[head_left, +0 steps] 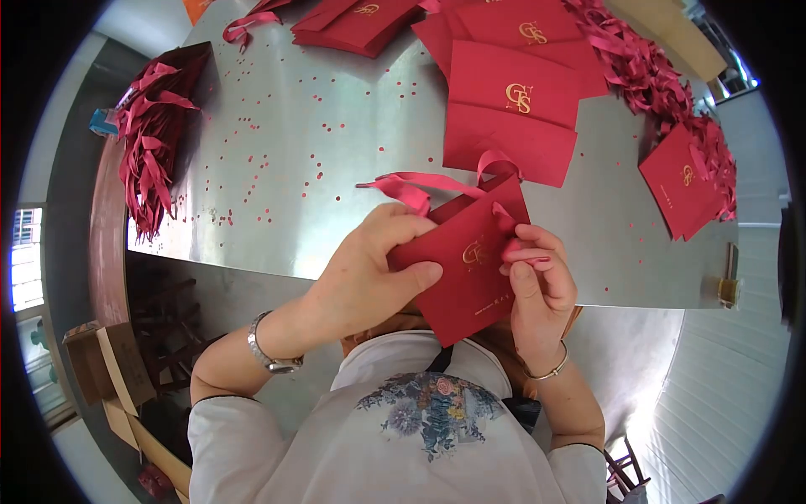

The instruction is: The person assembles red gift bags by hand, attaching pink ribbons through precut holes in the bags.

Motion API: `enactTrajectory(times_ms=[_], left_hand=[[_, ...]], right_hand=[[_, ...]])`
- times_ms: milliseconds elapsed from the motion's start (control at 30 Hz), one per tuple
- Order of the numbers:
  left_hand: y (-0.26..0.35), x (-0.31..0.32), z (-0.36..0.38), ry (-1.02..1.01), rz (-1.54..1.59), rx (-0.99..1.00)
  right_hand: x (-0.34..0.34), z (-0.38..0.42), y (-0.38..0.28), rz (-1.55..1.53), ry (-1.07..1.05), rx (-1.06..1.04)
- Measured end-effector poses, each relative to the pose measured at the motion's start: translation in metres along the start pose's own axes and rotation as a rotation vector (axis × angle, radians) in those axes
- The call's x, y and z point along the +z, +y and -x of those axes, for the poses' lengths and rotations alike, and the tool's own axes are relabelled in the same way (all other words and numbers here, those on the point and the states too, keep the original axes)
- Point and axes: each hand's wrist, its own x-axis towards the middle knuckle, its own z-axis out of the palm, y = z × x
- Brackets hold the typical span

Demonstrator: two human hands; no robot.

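A small red paper gift bag (470, 281) with gold lettering is held tilted in front of my chest, over the table's near edge. My left hand (369, 265) grips its left side, thumb across the front and fingers behind. At the bag's right edge, my right hand (541, 286) pinches a pink ribbon (514, 249) that comes through the bag's upper front. Another stretch of pink ribbon (420, 183) loops from the bag's top toward the left. Just beyond lies a flat red bag (512, 109) with the same gold letters.
The metal table (277, 168) is scattered with small red paper dots. Ribboned bags are piled at the left (159, 134); more bags lie at the back (357, 25). Pink ribbons (630, 59) heap at the right, beside red bags (682, 181). A cardboard box (109, 361) stands below left.
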Motion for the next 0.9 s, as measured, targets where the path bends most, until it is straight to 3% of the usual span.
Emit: enactTrajectory(times_ms=[100, 167, 233, 300, 367, 467, 633, 700, 800, 900], left_hand=[[0.001, -0.007, -0.003, -0.109, 0.064, -0.178], [0.0, -0.006, -0.004, -0.087, 0.057, -0.158], [0.005, -0.007, -0.012, -0.074, 0.048, -0.292], [0.003, -0.011, -0.024, -0.091, -0.02, -0.257], [-0.002, -0.014, -0.041, -0.143, -0.187, 0.044], [-0.005, -0.013, -0.063, -0.237, -0.065, 0.047], [0.0, -0.016, -0.08, -0.249, -0.167, 0.073], [0.01, -0.019, -0.081, -0.231, -0.178, -0.205], [-0.003, -0.019, -0.078, -0.129, -0.012, -0.175], [-0.01, -0.02, -0.078, -0.151, 0.105, -0.182]], right_hand=[[0.004, 0.004, -0.005, -0.002, 0.055, 0.003], [0.003, 0.003, -0.012, 0.132, -0.075, -0.019], [0.011, 0.002, -0.028, 0.097, -0.022, 0.089], [0.013, -0.008, -0.038, 0.43, -0.069, -0.044], [0.012, -0.021, -0.043, 0.526, -0.123, -0.168], [0.019, -0.042, -0.037, 0.616, -0.137, -0.241], [0.024, -0.062, -0.002, 0.754, -0.141, -0.303], [0.025, -0.061, 0.0, 0.771, -0.135, -0.301], [0.026, -0.063, -0.001, 0.775, -0.166, -0.24], [0.028, -0.066, -0.007, 0.775, -0.185, -0.191]])
